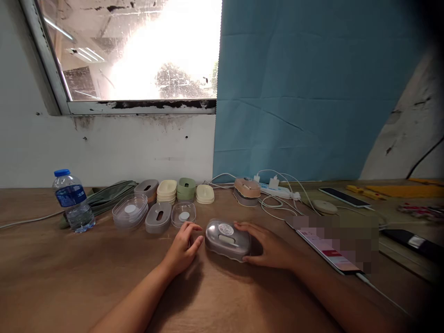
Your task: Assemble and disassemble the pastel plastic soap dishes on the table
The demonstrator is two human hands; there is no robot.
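Note:
A grey soap box (227,239) with a clear lid and a round white sticker sits tilted just above or on the table in front of me; I cannot tell whether it touches the wood. My right hand (265,245) grips its right end, thumb at the near side and fingers at the far side. To the left of the box is my left hand (184,246), empty, with its fingers loosely bent and thumb apart. Beyond it stand a clear lid (183,213) with a white sticker and a grey slotted tray (158,217).
Stacked clear lids (130,210), cream trays (167,190) and green trays (186,188) line the back. Brown and grey boxes (247,190) are stacked near a power strip (277,188). A water bottle (73,201) stands left; a tablet (324,245) with cable lies right.

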